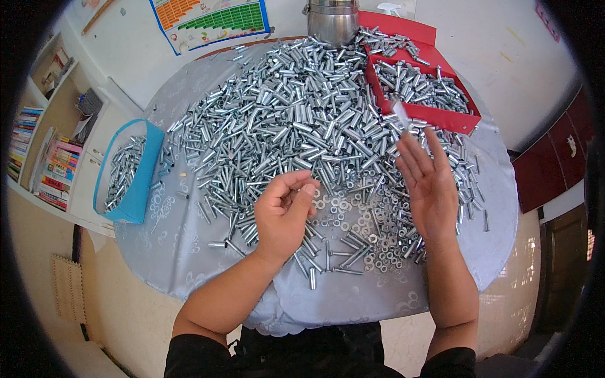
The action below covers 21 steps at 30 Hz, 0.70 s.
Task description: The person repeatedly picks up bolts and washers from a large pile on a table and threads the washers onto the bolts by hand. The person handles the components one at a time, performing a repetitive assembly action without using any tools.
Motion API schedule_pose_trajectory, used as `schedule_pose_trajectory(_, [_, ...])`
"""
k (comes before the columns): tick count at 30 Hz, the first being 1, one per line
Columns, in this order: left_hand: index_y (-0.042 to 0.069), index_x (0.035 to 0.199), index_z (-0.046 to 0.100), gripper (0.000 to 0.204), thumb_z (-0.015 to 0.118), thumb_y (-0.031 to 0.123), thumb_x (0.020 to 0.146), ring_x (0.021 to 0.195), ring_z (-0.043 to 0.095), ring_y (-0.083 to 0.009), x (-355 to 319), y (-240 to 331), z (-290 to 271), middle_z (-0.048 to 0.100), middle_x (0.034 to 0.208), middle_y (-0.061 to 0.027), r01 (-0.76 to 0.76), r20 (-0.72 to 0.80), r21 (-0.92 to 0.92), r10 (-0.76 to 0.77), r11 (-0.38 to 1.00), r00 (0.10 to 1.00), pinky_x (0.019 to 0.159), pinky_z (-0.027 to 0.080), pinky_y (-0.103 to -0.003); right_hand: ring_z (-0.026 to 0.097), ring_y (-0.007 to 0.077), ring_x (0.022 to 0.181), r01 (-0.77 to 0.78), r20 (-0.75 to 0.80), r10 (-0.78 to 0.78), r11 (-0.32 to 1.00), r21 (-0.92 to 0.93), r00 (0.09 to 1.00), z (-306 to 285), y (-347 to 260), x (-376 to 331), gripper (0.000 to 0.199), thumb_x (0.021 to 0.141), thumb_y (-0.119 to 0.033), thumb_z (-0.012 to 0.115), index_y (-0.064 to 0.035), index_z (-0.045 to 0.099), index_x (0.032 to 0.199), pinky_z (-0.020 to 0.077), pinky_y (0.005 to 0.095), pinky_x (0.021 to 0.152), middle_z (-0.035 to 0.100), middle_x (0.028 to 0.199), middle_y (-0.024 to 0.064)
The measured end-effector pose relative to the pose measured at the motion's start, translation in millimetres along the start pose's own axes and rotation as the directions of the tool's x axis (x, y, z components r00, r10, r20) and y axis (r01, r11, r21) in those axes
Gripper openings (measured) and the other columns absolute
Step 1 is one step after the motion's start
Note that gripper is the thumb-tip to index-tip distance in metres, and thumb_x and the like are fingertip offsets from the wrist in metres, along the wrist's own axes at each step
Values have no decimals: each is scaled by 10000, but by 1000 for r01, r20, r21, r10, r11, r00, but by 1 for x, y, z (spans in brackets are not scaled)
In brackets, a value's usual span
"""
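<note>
My left hand [283,211] is closed over the near side of a large heap of silver metal sleeves and bolts [302,107]. Its thumb and fingers are curled together, and whatever they hold, if anything, is hidden. To the right, my right hand [432,189] is raised with its fingers stretched out, below the red box [435,116]. A blurred, pale, shiny piece [400,116] shows just beyond its fingertips, apparently apart from them. Between and below my hands lie many loose washers and nuts [372,236].
Metal fasteners fill the red box, and more lie on its raised lid. At the left edge of the cloth-covered round table [208,274] stands a blue box [148,176] of bolts. A steel pot [333,22] sits at the back. Bookshelves [53,151] are at far left.
</note>
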<state>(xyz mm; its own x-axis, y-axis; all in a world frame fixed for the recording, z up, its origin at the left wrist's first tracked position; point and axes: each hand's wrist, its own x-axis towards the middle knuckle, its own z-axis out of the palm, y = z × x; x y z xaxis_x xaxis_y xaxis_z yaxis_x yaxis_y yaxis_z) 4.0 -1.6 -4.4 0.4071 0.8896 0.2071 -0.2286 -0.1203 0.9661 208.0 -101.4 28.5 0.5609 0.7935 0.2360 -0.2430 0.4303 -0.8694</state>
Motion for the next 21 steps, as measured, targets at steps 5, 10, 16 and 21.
schedule_pose_trajectory(5, [0,1100,621,179,601,33,925,648,568,-71,1,3,-1,693,930,-72,0,-38,48,2,999,999,572,473,-212,529,318,1245,66,107,-52,990,-125,993,-6,7,-3,545,1008,-341,440,62,425,1374,399,412,1065,525,1336,238])
schedule_pose_trajectory(10, [2,1071,641,159,606,25,917,664,560,-59,9,4,-8,693,926,-58,-28,-100,78,35,997,994,584,461,-204,639,192,980,49,64,-27,930,-364,998,-15,9,-6,340,994,-246,491,46,652,1061,494,334,902,688,1032,134])
schedule_pose_trajectory(16, [42,1038,688,198,683,67,842,838,596,-190,17,-7,-17,677,987,-85,-331,169,512,285,792,943,776,479,-299,621,145,885,24,124,37,888,-459,992,-13,8,-9,198,965,-133,558,33,664,974,483,287,826,679,942,85])
schedule_pose_trajectory(21, [110,1100,696,320,708,199,793,1013,536,-299,11,2,-7,594,1120,-117,-501,464,748,197,435,864,899,435,-405,618,138,877,21,127,41,894,-448,991,-11,13,-10,180,957,-128,581,32,663,954,480,280,816,678,929,79])
